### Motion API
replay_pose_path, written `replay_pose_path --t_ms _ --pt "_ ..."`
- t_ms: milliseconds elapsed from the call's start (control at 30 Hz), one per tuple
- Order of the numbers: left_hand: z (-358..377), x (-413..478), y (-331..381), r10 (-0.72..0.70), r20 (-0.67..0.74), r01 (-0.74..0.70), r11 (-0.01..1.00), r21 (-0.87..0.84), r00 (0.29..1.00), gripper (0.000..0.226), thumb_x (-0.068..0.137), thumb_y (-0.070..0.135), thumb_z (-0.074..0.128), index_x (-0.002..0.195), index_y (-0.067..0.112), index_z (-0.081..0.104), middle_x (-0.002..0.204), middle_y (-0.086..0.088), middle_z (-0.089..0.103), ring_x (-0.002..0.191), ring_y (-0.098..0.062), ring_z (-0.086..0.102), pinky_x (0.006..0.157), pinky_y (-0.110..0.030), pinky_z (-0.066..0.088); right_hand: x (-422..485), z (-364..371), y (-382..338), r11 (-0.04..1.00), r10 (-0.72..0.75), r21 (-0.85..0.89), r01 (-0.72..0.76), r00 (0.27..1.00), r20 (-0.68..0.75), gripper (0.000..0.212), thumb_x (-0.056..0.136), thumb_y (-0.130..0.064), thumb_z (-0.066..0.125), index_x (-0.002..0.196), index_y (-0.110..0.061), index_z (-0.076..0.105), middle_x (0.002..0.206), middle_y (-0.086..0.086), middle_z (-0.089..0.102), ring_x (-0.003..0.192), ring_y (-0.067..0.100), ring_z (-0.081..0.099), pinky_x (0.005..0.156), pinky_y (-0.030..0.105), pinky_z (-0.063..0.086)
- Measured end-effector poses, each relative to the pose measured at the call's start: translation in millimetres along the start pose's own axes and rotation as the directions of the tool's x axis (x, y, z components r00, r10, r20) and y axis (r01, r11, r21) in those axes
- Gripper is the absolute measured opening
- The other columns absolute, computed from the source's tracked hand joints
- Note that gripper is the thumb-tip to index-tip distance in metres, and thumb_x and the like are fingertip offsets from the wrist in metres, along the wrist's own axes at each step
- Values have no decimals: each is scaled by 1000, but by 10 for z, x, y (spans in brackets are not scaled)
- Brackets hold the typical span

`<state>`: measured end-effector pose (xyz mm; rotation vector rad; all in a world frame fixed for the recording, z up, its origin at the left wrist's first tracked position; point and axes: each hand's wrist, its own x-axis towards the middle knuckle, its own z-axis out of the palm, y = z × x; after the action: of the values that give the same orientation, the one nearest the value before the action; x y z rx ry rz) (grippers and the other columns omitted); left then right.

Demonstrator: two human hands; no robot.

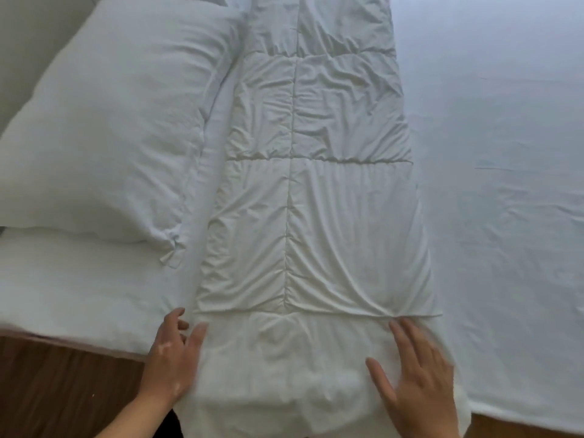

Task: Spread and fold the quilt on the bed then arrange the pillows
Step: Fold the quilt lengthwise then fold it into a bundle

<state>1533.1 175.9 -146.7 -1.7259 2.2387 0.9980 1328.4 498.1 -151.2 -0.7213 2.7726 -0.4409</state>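
Observation:
A white quilt (316, 200), folded into a long narrow strip with stitched squares, lies lengthwise down the middle of the bed (505, 153); its near end hangs over the bed's front edge. My left hand (173, 355) rests against the strip's near left edge, fingers loosely bent beside the fabric. My right hand (417, 374) lies flat on the strip's near right part, fingers straight and spread. A white pillow (104, 131) lies to the left of the strip, touching its left side.
A white sheet covers the mattress right of the quilt, lightly wrinkled. Dark wooden floor (63, 399) shows at the lower left below the bed's front edge. A pale headboard or wall (28, 33) runs behind the pillow at the upper left.

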Motion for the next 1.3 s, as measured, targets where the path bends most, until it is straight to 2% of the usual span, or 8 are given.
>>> replay_pose_path --t_ms 133,267,367,567,800,967,1133,1300 --pt "-97 540 991 358 -120 -336 926 170 926 67 91 61 41 150 37 21 158 3 22 142 -21 29 113 -47 35 900 -227 -315 994 -98 37 101 992 -79 73 83 -60 50 143 -17 51 153 8 44 139 28 44 109 54 35" --pt "-25 1436 2145 580 36 -542 736 405 814 67 96 64 24 155 43 -1 164 11 -17 151 -14 -12 124 -45 3 2184 -260 -620 985 -174 -13 174 985 -1 80 88 -71 35 156 -30 27 167 1 18 154 21 15 124 53 15" --pt "58 2178 2805 621 187 -605 577 548 762 66 97 65 13 154 44 -12 159 13 -32 147 -12 -29 121 -49 -10 3213 -200 -709 981 -168 -93 172 985 50 87 83 -80 21 158 -38 13 169 -3 3 156 19 1 125 52 9" --pt "-46 3751 3518 510 115 -487 696 528 852 71 90 75 9 153 47 -11 162 13 -24 150 -13 -21 121 -54 -4 4985 -93 -894 977 -133 -161 136 991 35 92 79 -89 10 157 -42 2 169 -6 -4 155 18 -4 124 54 3" --pt "-87 4911 4385 545 -34 -469 750 467 838 70 89 77 13 151 52 -9 161 16 -25 151 -21 -16 122 -53 2 6594 -139 -1192 977 -144 -161 141 989 -8 93 78 -91 18 157 -43 4 169 -5 -2 155 19 -2 122 58 0" --pt "193 5333 4272 544 -34 -472 756 454 838 71 85 81 11 148 56 -11 161 19 -22 152 -29 -2 121 -54 7 6848 272 -1053 966 -147 -215 141 989 -14 94 77 -91 9 157 -42 1 169 -5 1 155 18 0 122 58 4" --pt "141 5352 4253 515 -39 -482 824 298 856 75 84 83 28 149 57 1 162 21 -10 151 -24 7 123 -46 14 6941 189 -994 977 -168 -122 177 983 74 98 71 -91 15 157 -45 5 168 -9 3 154 14 0 123 53 2" --pt "5 5105 4129 382 -44 -364 904 223 923 87 80 82 42 152 52 2 155 -10 24 141 -32 25 116 -46 25 6409 88 -742 975 -210 -105 195 966 -153 88 79 -81 34 151 -30 39 161 3 34 147 25 29 121 49 22"
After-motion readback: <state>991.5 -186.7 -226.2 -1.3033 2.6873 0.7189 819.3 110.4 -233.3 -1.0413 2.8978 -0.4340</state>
